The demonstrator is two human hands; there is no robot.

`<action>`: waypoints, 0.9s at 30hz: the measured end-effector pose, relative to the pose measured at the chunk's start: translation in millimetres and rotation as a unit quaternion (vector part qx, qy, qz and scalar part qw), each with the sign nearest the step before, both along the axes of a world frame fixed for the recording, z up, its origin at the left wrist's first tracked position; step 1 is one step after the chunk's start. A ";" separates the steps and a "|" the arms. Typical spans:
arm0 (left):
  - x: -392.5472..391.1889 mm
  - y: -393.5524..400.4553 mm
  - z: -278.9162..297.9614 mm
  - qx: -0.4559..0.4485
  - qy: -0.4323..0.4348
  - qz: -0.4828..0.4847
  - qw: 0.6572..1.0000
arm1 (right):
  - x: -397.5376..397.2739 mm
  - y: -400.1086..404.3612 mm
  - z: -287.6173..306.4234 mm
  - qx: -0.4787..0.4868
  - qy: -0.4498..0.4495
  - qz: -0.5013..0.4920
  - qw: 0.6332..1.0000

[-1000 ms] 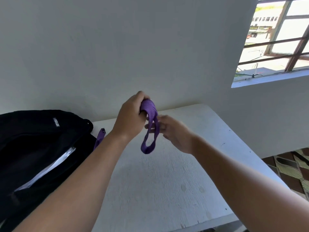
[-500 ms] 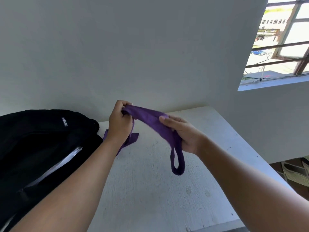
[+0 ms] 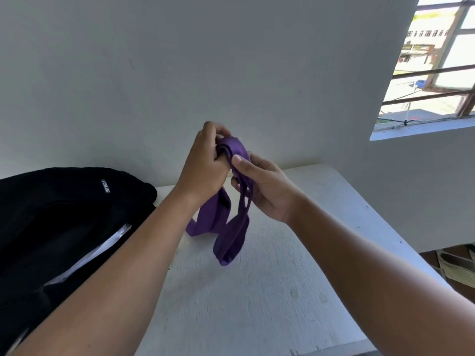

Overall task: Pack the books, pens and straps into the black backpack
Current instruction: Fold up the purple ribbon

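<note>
White wall behind, white table [image 3: 257,304] below, and both hands are up above it working a purple strap [image 3: 231,235]. Left hand [image 3: 205,165] grips the bundled top of it, fingers curled tight; right hand [image 3: 264,186] pinches the strands just beside, thumb on top. Loops hang down towards the tabletop. Black backpack [image 3: 51,214] lies at left, mouth gaping, something white showing inside.

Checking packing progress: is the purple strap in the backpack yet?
Out. Both hands, left and right, hold the strap gathered in loops above the table, beside the backpack.
</note>
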State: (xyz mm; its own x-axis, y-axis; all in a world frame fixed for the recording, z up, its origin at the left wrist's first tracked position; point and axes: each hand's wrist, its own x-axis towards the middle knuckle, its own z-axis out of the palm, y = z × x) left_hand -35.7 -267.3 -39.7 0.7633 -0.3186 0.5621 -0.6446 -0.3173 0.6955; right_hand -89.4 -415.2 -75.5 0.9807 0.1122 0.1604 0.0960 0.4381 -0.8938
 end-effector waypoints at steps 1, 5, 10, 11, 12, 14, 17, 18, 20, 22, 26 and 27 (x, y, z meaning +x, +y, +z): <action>-0.2 3.4 -8.6 -0.023 0.046 -0.002 0.999 | 0.9 0.0 0.0 0.013 0.000 -0.013 1.000; -1.9 15.5 -45.6 0.018 0.186 -0.028 0.982 | 0.8 -3.6 -1.8 0.022 -0.001 -0.047 0.999; 3.9 4.6 -21.8 -0.221 0.280 0.041 0.933 | -0.8 -2.5 -14.6 -0.077 0.033 -0.039 0.996; 3.4 -0.8 -11.2 -0.247 0.276 0.040 0.928 | -2.2 -1.0 -15.5 -0.098 0.039 -0.027 0.994; 2.4 -5.7 -2.2 -0.256 0.268 0.032 0.928 | -3.4 0.7 -14.6 -0.114 0.043 -0.016 0.992; -3.3 -13.2 13.1 -0.228 0.252 -0.001 0.941 | -4.9 4.5 -8.0 -0.123 0.050 -0.007 0.991; -13.2 -18.8 23.2 -0.161 0.221 -0.067 0.960 | -4.3 2.4 7.8 -0.083 0.031 -0.037 0.995; -14.8 -19.9 24.0 -0.152 0.208 -0.076 0.963 | -5.2 0.9 13.1 -0.066 0.021 -0.047 0.996; -15.5 -21.4 23.5 -0.163 0.193 -0.079 0.964 | -9.3 -0.1 19.3 -0.037 0.005 -0.048 0.998; -13.2 -24.1 18.2 -0.196 0.209 -0.096 0.953 | -12.1 -2.3 21.0 -0.018 -0.005 -0.060 0.998; -12.5 -24.5 -16.6 -0.213 0.302 -0.182 0.911 | -13.0 -5.9 18.3 0.004 -0.021 -0.099 0.995; -12.9 -24.8 -28.9 -0.202 0.324 -0.191 0.904 | -14.0 -7.5 16.5 0.000 -0.015 -0.107 0.994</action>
State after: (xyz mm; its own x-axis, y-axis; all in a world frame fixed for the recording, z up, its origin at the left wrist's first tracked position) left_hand -48.6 -292.1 -68.6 0.8515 -0.4976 0.1655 -0.0693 0.2061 0.9761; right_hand -103.4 -422.7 -59.0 0.9769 -0.0994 0.1894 0.2136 0.4046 -0.8892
